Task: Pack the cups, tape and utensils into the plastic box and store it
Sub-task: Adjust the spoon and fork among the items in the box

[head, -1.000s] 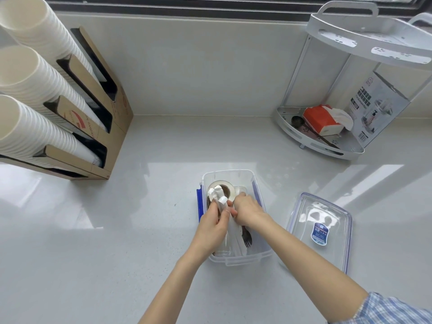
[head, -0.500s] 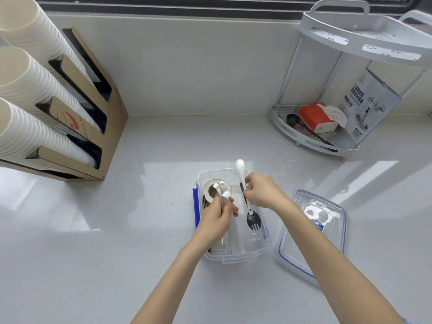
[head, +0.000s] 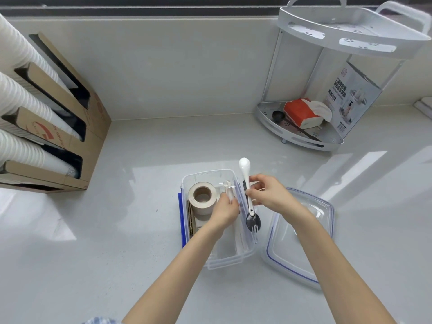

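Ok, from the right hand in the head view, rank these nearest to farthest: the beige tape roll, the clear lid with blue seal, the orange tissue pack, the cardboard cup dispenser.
1. Clear lid with blue seal: on the counter just right of the right hand.
2. Beige tape roll: in the box, to the left.
3. Orange tissue pack: on the rack's lower shelf, far right.
4. Cardboard cup dispenser: far left.
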`<state>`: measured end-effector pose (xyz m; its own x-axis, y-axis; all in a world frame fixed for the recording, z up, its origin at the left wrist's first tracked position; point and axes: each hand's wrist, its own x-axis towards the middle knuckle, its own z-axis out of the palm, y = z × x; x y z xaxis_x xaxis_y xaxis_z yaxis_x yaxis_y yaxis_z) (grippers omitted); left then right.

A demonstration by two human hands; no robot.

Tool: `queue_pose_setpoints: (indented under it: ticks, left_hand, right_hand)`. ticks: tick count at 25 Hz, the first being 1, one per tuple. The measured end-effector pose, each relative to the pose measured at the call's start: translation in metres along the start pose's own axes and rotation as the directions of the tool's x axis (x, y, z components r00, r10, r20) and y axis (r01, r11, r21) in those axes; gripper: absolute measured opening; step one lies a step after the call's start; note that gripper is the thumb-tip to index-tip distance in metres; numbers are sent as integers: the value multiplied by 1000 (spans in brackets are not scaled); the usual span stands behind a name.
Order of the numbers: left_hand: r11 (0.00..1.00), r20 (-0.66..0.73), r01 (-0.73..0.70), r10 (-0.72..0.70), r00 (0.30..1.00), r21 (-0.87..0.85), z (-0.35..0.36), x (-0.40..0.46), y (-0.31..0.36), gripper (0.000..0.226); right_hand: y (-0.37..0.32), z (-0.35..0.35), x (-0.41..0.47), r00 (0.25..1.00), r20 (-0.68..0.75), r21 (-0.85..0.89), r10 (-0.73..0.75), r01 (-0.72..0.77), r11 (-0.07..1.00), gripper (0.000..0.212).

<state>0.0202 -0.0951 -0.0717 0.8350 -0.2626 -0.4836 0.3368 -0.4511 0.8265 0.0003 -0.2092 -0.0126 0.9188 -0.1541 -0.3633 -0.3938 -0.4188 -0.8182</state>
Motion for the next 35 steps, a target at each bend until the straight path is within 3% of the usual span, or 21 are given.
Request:
queue_pose_setpoints:
  ticks: [6, 12, 17, 20, 23, 26, 32, 35]
  left_hand:
    - [988, 104, 130, -138, 985, 81, 8, 8, -10, 71]
    - [990, 124, 139, -140, 982, 12, 0, -1, 3, 60]
    - [999, 115, 3, 3, 993, -50, -15, -29, 22, 42]
    - [971, 198, -5, 54, 979, -240, -26, -50, 27, 32]
    - [963, 261, -29, 102, 960, -267, -31, -67, 21, 19]
    - [961, 222, -81, 142, 965, -266, -33, -73, 11, 11]
    - [961, 104, -124, 154, 983, -245, -49, -75, -1, 18]
    - [978, 33, -177, 182, 983, -114, -63, -73, -5, 23]
  right_hand:
    - [8, 3, 2, 1000, 10, 44, 5, -5, 999, 31]
    - [11, 5, -1, 1000, -1, 80, 24, -24, 996, 31]
    - [5, 4, -11, 1000, -16, 170, -6, 9, 985, 31]
    - [-1, 6, -16, 997, -55, 227, -45, 57, 972, 29]
    - [-5, 10, -19, 994, -92, 329, -59, 86, 941, 25]
    - [-3, 15, -20, 993, -111, 359, -47, 84, 929, 25]
    - [-1, 16, -24, 989, -139, 373, -44, 93, 923, 27]
    - [-3, 14, -26, 981, -178, 295, -80, 130, 946, 27]
